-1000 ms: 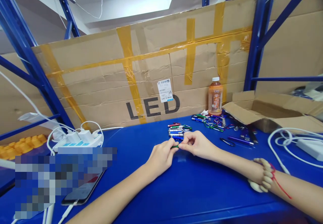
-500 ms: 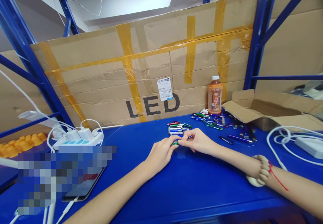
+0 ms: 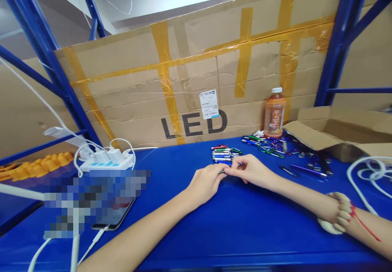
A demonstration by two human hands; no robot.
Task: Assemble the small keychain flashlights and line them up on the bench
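My left hand (image 3: pixel 206 182) and my right hand (image 3: pixel 249 170) meet fingertip to fingertip on the blue table (image 3: pixel 232 223), both pinched on a small green item that is almost hidden between the fingers. Just behind them lies a neat row of small coloured keychain flashlights (image 3: pixel 222 154). A loose scatter of more flashlights and carabiner clips (image 3: pixel 275 147) spreads to the right. My right wrist wears a beaded bracelet (image 3: pixel 337 219) with a red string.
An orange drink bottle (image 3: pixel 275 113) stands by the taped "LED" cardboard wall (image 3: pixel 190 84). An open cardboard box (image 3: pixel 339 133) sits at right, with white cable (image 3: pixel 364 174) beside it. A power strip with chargers (image 3: pixel 107 161) and a phone (image 3: pixel 114 219) lie left.
The camera view shifted left, so everything slid right in the picture. My hands stay together, pinched on the small green item, which shows less now.
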